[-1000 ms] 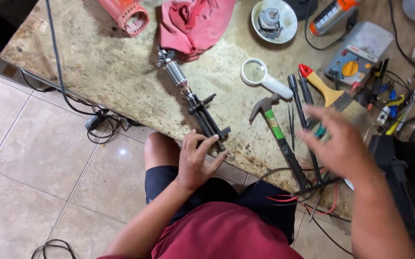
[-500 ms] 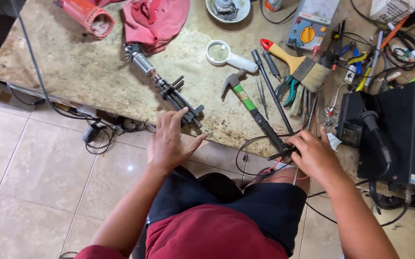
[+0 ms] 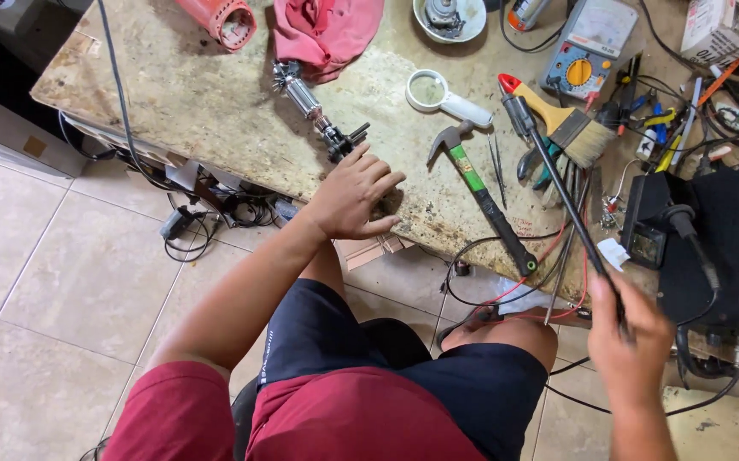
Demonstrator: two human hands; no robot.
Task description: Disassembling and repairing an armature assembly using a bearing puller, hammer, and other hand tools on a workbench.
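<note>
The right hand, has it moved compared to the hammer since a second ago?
Yes. The right hand has pulled back off the bench, past the hammer handle's end, gripping a long dark rod.

Bare benchtop [image 3: 173, 94] left; tool clutter [image 3: 642, 128] right

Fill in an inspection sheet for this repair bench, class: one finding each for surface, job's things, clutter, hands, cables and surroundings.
Surface: speckled stone benchtop, worn and stained, front edge chipped.
Job's things: motor armature lying by the left hand; long dark rod slanting over the bench.
Clutter: hammer, paintbrush, magnifying glass, multimeter, pink cloth, red tool housing, white bowl.
Hands: left hand flat on the bench edge; right hand closed on the rod's lower end.
Cables: black cord across the bench; tangled wires beneath; red wires at the front edge.
Surroundings: beige floor tiles; black box unit at right.
</note>
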